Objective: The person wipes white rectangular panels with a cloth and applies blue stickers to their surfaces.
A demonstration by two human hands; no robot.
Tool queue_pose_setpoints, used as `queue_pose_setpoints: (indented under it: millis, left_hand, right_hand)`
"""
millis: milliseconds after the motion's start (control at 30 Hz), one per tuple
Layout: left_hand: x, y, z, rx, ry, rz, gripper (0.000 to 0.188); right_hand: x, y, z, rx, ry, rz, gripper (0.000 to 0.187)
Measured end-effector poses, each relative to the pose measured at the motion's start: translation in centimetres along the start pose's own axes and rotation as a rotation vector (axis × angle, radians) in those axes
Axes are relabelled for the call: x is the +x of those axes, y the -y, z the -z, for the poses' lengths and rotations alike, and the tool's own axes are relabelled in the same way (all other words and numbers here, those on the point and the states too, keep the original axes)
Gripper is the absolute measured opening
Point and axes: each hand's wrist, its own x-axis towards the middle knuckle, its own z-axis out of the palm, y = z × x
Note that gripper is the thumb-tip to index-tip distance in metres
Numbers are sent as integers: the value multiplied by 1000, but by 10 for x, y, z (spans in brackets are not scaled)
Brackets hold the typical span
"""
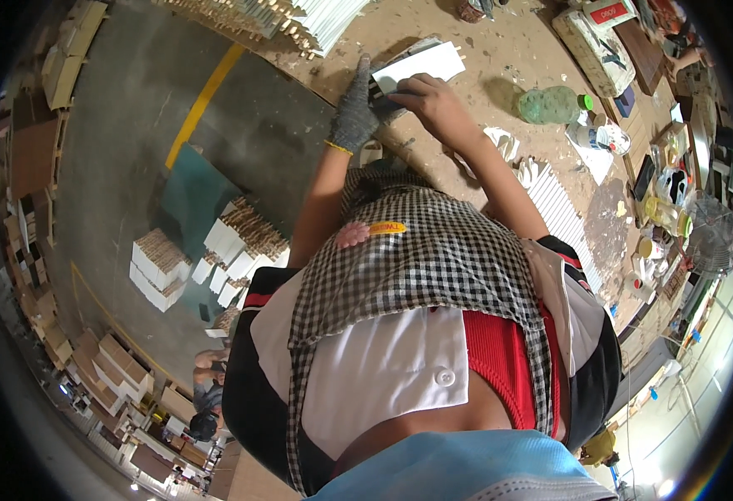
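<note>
My left hand point(355, 110), in a grey knit glove with a yellow cuff, is at the left end of a white board point(421, 67). Its fingers run up along that end and seem to grip it. Small wooden pegs stick out of the board's right end. My bare right hand point(435, 102) bends over the board's near edge, fingers curled. Between the two hands shows a small dark object point(385, 106), which the right fingertips press or hold; its kind cannot be made out. The board lies tilted above the brown worktable point(487, 79), near its left edge.
A green-capped plastic bottle point(548, 105) lies to the right, beside a white tub point(611, 138). White slats point(560, 200) lie near my right arm, and pegged slats point(333, 21) at the far edge. Stacked white pieces point(241, 242) stand at left over the grey floor point(124, 125).
</note>
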Motion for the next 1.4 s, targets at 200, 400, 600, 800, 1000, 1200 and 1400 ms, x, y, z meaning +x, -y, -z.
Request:
queue_pose_setpoints:
  millis: [200,400,600,800,1000,1200,1400]
  left_hand:
    - [7,11,8,662,-34,-440,55]
    - [-1,-5,-7,-18,48,7,53]
    - [22,24,14,625,118,-454,46]
    - [-2,18,-28,600,45,-278,71]
    - [-37,23,-30,1442,-185,-584,86]
    - [-25,32,-29,1379,-105,-642,87]
    - [-41,20,26,1463,-244,-774,96]
  right_hand:
    - [8,0,-2,20,-63,-39,34]
    - [16,-3,4,67,-100,-75,38]
    - [37,-25,0,-58,-174,-124,34]
    - [-49,-62,67,554,69,-538,29]
    - [-232,-100,143,528,229,-1190,39]
    - [-459,-256,72,-290,-57,-1791,48]
    - [-387,-231,82,-278,25,-1711,56]
